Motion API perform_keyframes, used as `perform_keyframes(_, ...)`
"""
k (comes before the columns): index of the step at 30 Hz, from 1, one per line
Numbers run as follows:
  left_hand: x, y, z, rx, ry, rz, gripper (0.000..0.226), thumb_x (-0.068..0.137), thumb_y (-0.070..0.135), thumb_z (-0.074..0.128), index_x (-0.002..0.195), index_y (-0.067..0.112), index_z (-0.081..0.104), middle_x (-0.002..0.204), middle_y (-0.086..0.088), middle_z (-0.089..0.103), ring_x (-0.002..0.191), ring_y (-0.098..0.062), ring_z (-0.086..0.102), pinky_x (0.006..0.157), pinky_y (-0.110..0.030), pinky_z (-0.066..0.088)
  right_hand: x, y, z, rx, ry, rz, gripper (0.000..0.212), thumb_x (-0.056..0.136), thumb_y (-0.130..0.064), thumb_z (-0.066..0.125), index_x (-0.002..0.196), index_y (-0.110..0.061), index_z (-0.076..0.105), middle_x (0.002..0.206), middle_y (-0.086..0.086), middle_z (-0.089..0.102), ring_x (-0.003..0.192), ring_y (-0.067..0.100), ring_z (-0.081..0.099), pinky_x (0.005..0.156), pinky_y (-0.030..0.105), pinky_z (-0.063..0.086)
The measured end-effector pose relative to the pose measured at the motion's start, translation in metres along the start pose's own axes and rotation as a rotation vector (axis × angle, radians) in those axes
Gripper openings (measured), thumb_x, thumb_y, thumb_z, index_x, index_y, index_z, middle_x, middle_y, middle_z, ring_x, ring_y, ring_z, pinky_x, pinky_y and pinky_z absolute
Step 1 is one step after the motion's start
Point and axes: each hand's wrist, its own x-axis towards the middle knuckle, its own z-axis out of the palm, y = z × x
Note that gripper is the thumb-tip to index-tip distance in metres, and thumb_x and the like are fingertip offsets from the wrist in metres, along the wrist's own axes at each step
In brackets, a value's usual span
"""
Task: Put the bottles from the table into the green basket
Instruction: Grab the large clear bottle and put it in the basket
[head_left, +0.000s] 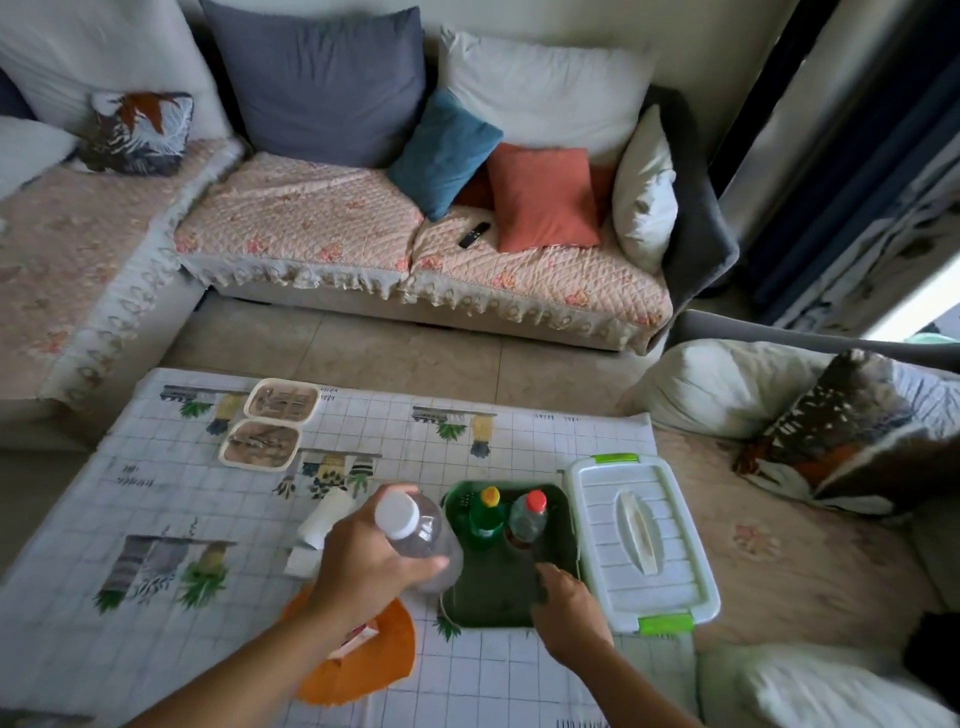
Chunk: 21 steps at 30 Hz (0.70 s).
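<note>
White lidded box (644, 540) flanks green basket (563, 525) holding 2 bottles (527, 522).

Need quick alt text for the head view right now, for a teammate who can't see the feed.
The left hand holds a clear bottle with a white cap beside the green basket, whose rim the right hand touches. Two bottles already stand in the basket: one with a yellow cap, one with a red cap. A white lidded box sits just right of the basket.

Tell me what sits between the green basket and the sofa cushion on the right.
In the head view, a white lidded box with green latches lies between them, right beside the green basket and near the table's right edge.
</note>
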Motion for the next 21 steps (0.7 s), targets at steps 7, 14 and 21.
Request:
perform_keyframes(7, 0.013, 0.003, 0.070, 0.033, -0.054, 0.000, 0.080, 0.048, 0.037, 0.094, 0.118, 0.031, 0.055, 0.105, 0.011, 0.067, 0.098, -0.014, 0.062, 0.078, -0.025, 0.058, 0.020, 0.035, 0.002, -0.138, -0.082, -0.078, 0.035, 0.094, -0.018, 0.050, 0.129, -0.019, 0.049, 0.127, 0.004, 0.056, 0.114, 0.022, 0.053, 0.096, 0.034, 0.048)
perform_keyframes(14, 0.017, -0.020, 0.121, 0.076, -0.125, -0.039, 0.084, 0.049, 0.035, 0.094, 0.122, 0.028, 0.054, 0.108, 0.014, 0.064, 0.101, -0.009, 0.059, 0.075, -0.008, 0.043, 0.035, 0.052, 0.017, -0.191, -0.092, -0.018, 0.017, 0.093, -0.014, 0.055, 0.107, -0.018, 0.063, 0.106, 0.004, 0.065, 0.097, 0.018, 0.060, 0.089, 0.033, 0.054)
perform_keyframes(21, 0.023, -0.042, 0.159, 0.053, -0.128, -0.132, 0.084, 0.049, 0.024, 0.094, 0.122, 0.027, 0.054, 0.109, 0.009, 0.064, 0.102, -0.013, 0.059, 0.080, -0.017, 0.047, 0.043, 0.057, 0.025, -0.208, -0.125, -0.031, 0.020, 0.093, -0.015, 0.057, 0.111, -0.020, 0.064, 0.108, 0.004, 0.065, 0.092, 0.017, 0.057, 0.086, 0.029, 0.051)
